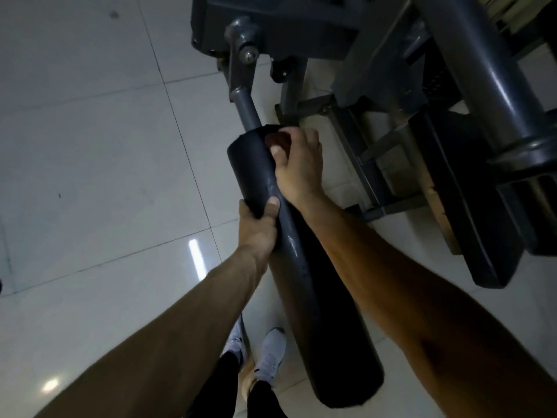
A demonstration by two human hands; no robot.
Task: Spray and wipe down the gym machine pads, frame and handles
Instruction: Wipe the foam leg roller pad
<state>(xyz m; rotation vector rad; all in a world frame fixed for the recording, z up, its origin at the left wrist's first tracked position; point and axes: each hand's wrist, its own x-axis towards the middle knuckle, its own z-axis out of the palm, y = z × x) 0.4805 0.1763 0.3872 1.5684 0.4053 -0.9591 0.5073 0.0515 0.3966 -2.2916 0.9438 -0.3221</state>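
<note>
I note the roller pad (256, 173), a firm, slick-skinned cylinder on its steel arm, clasped low by my left grip (259, 224) while my right grip (297, 164), just above, pinches a dark cloth (272, 131) against its upper end.

long black roller pad (316, 297), slanted, on grey frame bar (245, 108)

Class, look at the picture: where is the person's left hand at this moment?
In the head view, the left hand is just left of centre, gripping the near left side of the black roller pad, below the right hand near the pad's far end.
</note>
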